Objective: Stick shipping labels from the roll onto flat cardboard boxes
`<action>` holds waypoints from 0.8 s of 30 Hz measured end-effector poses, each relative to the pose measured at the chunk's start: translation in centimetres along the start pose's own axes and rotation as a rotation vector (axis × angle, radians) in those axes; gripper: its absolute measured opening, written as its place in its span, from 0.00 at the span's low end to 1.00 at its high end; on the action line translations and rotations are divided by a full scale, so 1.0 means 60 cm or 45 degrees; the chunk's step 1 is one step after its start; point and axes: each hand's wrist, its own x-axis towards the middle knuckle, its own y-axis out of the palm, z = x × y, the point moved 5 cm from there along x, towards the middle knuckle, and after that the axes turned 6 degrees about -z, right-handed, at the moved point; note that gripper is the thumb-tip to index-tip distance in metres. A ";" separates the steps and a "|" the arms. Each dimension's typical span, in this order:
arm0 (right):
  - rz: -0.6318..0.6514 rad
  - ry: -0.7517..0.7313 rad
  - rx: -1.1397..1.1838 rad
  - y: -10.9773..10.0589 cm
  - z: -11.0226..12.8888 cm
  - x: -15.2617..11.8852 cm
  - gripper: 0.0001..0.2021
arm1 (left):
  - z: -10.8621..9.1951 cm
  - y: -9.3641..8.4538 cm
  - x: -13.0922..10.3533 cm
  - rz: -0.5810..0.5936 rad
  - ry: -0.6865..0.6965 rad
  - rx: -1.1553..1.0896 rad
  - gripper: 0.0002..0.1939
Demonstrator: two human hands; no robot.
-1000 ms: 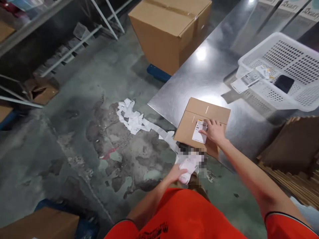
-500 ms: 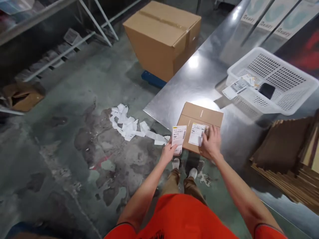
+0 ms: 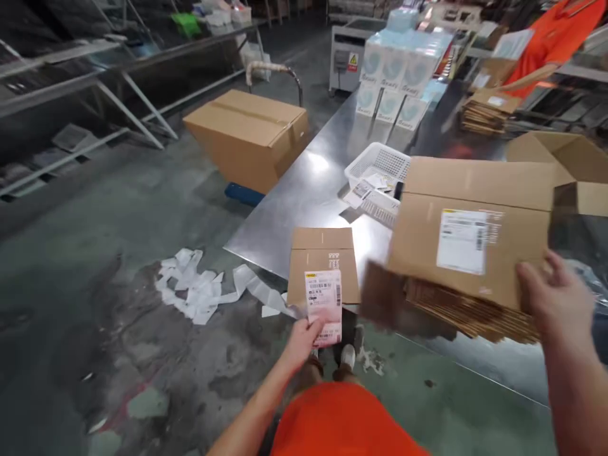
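My left hand (image 3: 300, 341) pinches a stack of printed labels (image 3: 323, 294), in front of a flat folded carton (image 3: 304, 253) at the metal table's near corner. Out to the right, my right hand (image 3: 558, 297) grips the right edge of another flat carton (image 3: 479, 183), which bears a white shipping label (image 3: 462, 242). That carton is raised above a pile of flattened cartons (image 3: 456, 310). The carton lying at the corner shows printed text and no label on its visible part.
A white basket (image 3: 368, 161) with labels and a dark object stands on the metal table (image 3: 289, 206). Stacked white boxes (image 3: 394, 69) are farther back. A large closed box (image 3: 247, 126) rests on a blue base. A person in orange (image 3: 553, 38) is at back right.
My right hand has moved right, carrying the labelled carton away from the corner, where a carton without a visible label now shows. The view has tilted up and swung right. My left hand still holds the labels.
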 end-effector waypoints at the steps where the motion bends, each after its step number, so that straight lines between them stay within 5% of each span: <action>1: -0.118 0.034 -0.142 -0.057 -0.022 0.043 0.30 | 0.008 0.020 -0.006 0.053 -0.027 0.013 0.27; 4: -0.037 0.168 -0.664 -0.147 -0.069 0.128 0.27 | 0.033 0.073 -0.024 0.185 -0.076 0.041 0.27; 6: -0.024 0.009 -0.833 -0.142 -0.050 0.126 0.30 | 0.043 0.099 -0.038 0.253 -0.124 0.043 0.26; 8: 0.022 -0.347 -0.618 -0.081 0.006 0.069 0.33 | 0.049 0.119 -0.052 0.301 -0.204 0.021 0.26; 9: 0.251 -0.454 -0.361 -0.028 0.034 0.024 0.33 | 0.052 0.126 -0.057 0.322 -0.249 0.003 0.25; 11: 1.002 -0.509 0.033 0.095 0.079 -0.091 0.36 | 0.057 0.132 -0.064 0.350 -0.315 -0.010 0.24; 14: 1.593 -0.440 0.224 0.226 0.109 -0.230 0.28 | 0.058 0.116 -0.059 0.345 -0.259 0.070 0.24; 19: 1.733 -0.301 0.135 0.317 0.089 -0.316 0.21 | 0.003 0.063 -0.024 0.116 0.144 -0.112 0.31; 24: 1.733 -0.500 0.115 0.335 0.085 -0.345 0.20 | 0.020 0.050 0.029 -0.138 0.030 -0.075 0.14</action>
